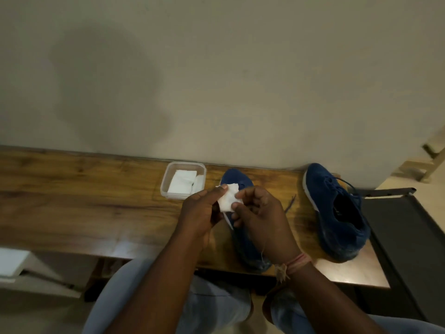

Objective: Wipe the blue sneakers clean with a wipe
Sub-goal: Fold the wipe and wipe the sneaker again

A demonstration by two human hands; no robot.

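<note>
Both my hands are together over the table, pinching one small crumpled white wipe [227,198] between them: my left hand [201,210] holds its left edge with thumb on top, my right hand [261,218] pinches its right edge. Looks like I'm unfolding or bunching it, wiping not started yet by my read.

Key relation: the nearer dark blue knit sneaker with white sole [237,182] lies directly under and just beyond my hands, mostly hidden by them. Its long axis runs away from me, toe toward the beige wall [216,80], heel toward the table's near edge. So the wipe only has to go down onto it. Both hands are about equally near; the right sits more over the shoe's body.

The second dark blue knit sneaker [337,213] stands well apart to my right near the end of the wooden brown table [84,201], toe to the wall too, laces loose, opening up. Right hand is nearer to that one.

Containers: a clear rectangular plastic tub [165,186], open, sits just left of the near sneaker's toe, against the wall. Inside are folded white wipes [181,184], a flat stack.
</note>
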